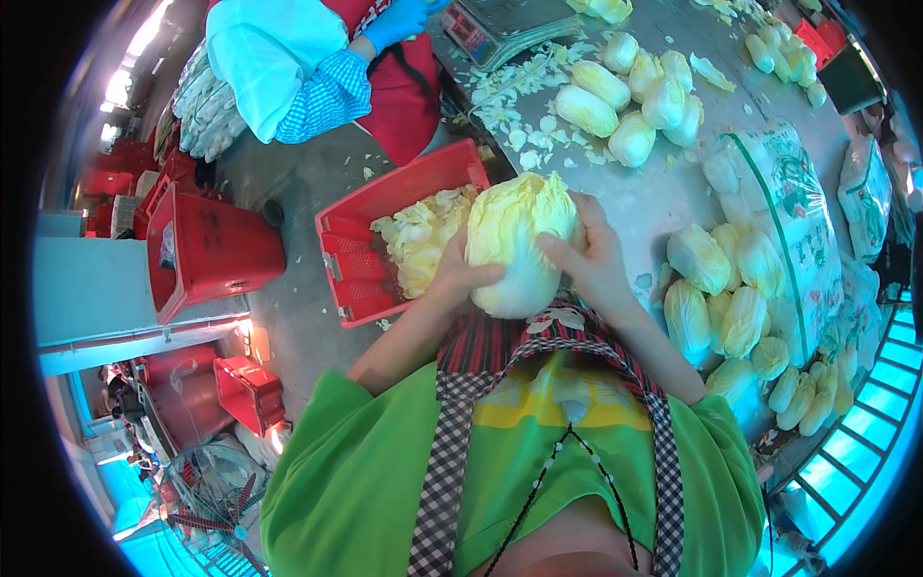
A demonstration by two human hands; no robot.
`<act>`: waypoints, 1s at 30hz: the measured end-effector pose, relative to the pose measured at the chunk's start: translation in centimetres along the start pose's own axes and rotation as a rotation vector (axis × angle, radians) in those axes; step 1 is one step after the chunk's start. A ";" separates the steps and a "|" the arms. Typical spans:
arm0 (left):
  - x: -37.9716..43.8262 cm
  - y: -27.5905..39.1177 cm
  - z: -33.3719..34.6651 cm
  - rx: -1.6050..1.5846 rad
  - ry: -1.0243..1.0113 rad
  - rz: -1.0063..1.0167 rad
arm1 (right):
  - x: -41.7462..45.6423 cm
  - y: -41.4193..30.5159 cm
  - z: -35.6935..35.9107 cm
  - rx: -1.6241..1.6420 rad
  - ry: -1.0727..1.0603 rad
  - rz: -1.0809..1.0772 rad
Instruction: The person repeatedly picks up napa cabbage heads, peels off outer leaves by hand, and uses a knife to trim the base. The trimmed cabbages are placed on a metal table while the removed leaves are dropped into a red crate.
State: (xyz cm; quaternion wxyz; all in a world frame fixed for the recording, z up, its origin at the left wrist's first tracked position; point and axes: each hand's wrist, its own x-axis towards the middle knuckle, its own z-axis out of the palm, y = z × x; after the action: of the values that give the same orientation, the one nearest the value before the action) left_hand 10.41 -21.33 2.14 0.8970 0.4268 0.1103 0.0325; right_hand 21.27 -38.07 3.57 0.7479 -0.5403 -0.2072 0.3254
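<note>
Between my two hands is a napa cabbage (515, 249), pale yellow at its leafy top and whiter toward the base, held in front of my apron (476, 346). My left hand (461, 267) grips its left side, the thumb lying across the lower leaves. On the right side my right hand (588, 252) holds it, thumb pressed on the outer leaves and fingers partly hidden behind. Just beyond my left hand stands a red plastic crate (360, 267) with loose cabbage leaves (422, 238) inside.
A metal table (620, 198) bears heaped napa cabbages (663, 90), leaf scraps (533, 101), a weighing scale (490, 40) and a printed plastic bag (793, 216). Across the crate stands a co-worker with a blue-gloved hand (396, 25). Left are a red bin (216, 249) and a fan (216, 505).
</note>
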 end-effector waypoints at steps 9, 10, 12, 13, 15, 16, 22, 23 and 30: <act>0.1 -0.4 -2.3 -0.058 -0.045 0.003 | 0.8 0.9 0.3 0.161 0.123 -0.240; 0.2 -0.5 -2.5 -0.153 -0.031 -0.017 | 0.6 0.8 0.4 0.302 0.165 -0.237; 0.4 -0.5 -2.9 -0.176 0.011 0.057 | -0.2 0.6 -0.1 0.334 0.201 -0.238; 0.4 -0.2 -3.1 -0.256 0.023 0.081 | -0.6 0.5 -0.8 0.357 0.266 -0.211; 0.7 0.7 -3.5 -0.366 0.027 0.134 | -1.0 0.9 -1.7 0.426 0.346 -0.136; 0.7 1.2 -3.7 -0.473 0.036 0.159 | -0.9 1.1 -2.4 0.499 0.333 -0.107; -0.7 3.0 -4.0 -0.432 -0.106 0.206 | 3.9 4.4 -1.6 0.396 0.351 0.162; -0.9 2.9 -3.9 -0.341 -0.109 0.213 | 4.6 4.8 -0.6 0.212 0.180 0.207; -1.6 2.7 -1.6 0.406 0.269 0.440 | 4.3 2.7 5.2 -0.047 -0.189 -0.150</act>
State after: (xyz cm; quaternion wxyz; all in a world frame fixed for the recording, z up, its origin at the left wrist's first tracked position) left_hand 8.56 -18.70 3.51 0.7425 0.6024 0.1369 0.2591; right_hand 20.15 -30.95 2.54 0.7344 -0.5075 -0.3244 0.3129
